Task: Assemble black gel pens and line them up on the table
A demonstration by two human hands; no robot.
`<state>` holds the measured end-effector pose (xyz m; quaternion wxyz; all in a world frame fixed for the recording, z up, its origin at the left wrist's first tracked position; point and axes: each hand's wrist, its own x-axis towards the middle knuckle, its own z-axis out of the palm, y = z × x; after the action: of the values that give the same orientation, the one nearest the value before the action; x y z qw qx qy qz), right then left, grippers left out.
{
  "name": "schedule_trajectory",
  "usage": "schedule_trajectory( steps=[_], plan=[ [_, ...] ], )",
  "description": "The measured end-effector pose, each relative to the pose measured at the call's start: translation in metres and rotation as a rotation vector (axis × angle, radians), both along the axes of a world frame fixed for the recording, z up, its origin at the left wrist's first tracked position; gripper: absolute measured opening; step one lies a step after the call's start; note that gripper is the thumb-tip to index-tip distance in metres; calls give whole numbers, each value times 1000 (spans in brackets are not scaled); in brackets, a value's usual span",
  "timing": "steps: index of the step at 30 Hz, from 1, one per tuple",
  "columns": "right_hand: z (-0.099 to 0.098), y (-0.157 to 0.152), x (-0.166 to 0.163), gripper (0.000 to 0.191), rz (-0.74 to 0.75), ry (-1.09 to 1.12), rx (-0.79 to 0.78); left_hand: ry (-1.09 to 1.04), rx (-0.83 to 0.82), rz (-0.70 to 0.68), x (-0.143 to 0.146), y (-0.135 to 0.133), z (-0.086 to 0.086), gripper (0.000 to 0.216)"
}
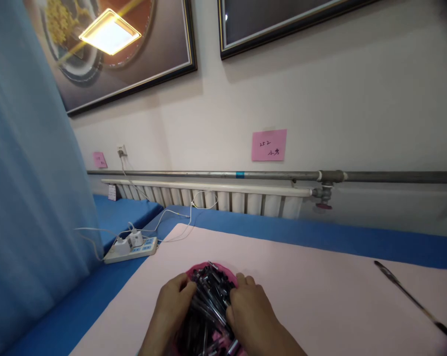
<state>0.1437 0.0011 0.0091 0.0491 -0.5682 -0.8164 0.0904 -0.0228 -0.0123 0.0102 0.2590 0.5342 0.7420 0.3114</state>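
Note:
A round pink basket (228, 273) sits at the near edge of a pale pink sheet, filled with a loose heap of pens (212, 296), mostly dark and clear-barrelled. My left hand (173, 301) is closed at the basket's left rim, its thumb on the inner side next to the pens. On the opposite side my right hand (251, 309) curls its fingers over the right rim, knuckles up. The lower part of the basket is cut off by the frame, and my fingertips are partly hidden.
The pink sheet (312, 296) lies on a blue surface (282, 230). A power strip (145, 248) with white plugs and cables is at left, beside a blue curtain (30, 198). A slim dark double-ended tool (412, 299) lies right. Behind are a radiator (238, 202) and pipe (208, 174).

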Motion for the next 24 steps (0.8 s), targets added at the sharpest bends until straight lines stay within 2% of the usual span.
schedule_trajectory(
  steps=[3,7,10,13,18,24],
  plan=[
    [3,-1,-1,27,20,-20,-7,28,-8,5,-2,-1,0,19],
    [9,-4,0,27,25,-1,3,169,-31,37,-3,-1,0,17],
    [13,-5,0,28,37,-25,-17,312,74,57,3,-1,0,18],
    [11,-4,0,27,29,-26,-18,372,165,-59,16,-1,1,26],
    [3,-1,0,27,2,15,-16,451,68,-252,33,-3,1,38],
    [-4,5,6,26,10,84,5,487,43,-361,35,-8,1,37]
  ],
)
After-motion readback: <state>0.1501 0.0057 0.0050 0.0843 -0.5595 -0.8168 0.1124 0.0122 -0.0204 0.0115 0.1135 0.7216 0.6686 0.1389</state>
